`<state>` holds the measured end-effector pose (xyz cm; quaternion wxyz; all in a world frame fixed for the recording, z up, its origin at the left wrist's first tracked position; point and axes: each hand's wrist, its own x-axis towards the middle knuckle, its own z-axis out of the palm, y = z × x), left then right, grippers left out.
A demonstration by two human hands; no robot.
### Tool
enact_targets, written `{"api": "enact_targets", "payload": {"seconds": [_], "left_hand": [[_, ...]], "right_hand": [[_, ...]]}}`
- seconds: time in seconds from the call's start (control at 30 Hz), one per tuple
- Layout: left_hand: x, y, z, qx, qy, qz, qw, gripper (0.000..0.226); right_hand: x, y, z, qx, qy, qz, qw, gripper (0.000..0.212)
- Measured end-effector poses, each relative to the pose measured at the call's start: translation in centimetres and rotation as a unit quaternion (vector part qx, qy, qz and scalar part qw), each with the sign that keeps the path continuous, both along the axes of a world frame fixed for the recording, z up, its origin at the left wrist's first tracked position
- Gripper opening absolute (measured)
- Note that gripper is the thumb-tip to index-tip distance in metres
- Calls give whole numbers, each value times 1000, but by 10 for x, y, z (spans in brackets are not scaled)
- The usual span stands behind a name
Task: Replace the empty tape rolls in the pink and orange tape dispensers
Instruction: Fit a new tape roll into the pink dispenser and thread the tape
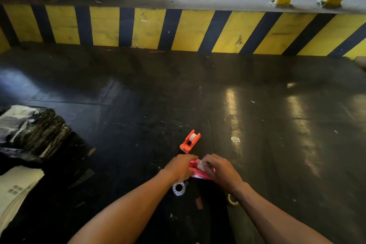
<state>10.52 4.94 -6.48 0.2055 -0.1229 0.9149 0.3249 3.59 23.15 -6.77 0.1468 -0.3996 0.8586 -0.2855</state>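
The pink tape dispenser (199, 172) lies on the dark surface between my hands. My left hand (181, 166) grips its left end. My right hand (219, 170) pinches a pale tape roll (201, 165) sitting at the dispenser's top. The orange tape dispenser (190, 141) stands just beyond, untouched, with a white roll in its cradle. A white tape roll (178, 188) lies flat below my left wrist. Another roll (232, 200), yellowish, is partly hidden under my right forearm.
Bundles in dark plastic wrap (33, 130) and a stack of pale printed sheets (17, 188) sit at the left. A yellow-and-black striped barrier (178, 29) closes the far edge. Small scraps, including a pale disc (235, 139), dot the dark floor.
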Motion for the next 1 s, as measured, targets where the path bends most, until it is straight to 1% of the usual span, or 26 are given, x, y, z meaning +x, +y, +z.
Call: {"api": "enact_targets", "payload": {"seconds": [0.23,0.37,0.43,0.53,0.67,0.8,0.87,0.93,1.0], "left_hand": [[-1,1,-5,6,-1,7,1000,66],[1,2,-5,27,-3,25,999,64],[2,2,-6,42,7,32,999,59],[3,5,-5,57,15,40,997,48],[4,5,-4,65,21,54,996,37],[4,5,-1,66,28,61,996,32],[3,6,0,65,30,65,995,29],[2,5,0,64,32,68,995,25],[0,5,2,61,33,64,996,24]], "right_hand": [[3,-4,-3,16,25,26,999,3],[3,-9,-1,39,25,33,998,10],[3,-9,1,40,17,42,998,12],[3,-10,-4,46,27,51,997,4],[5,-12,-10,53,33,40,997,14],[5,-14,-4,71,14,41,997,11],[3,-16,1,88,-22,29,995,7],[1,-17,6,91,-62,4,994,12],[1,-18,7,63,-100,-44,992,15]]}}
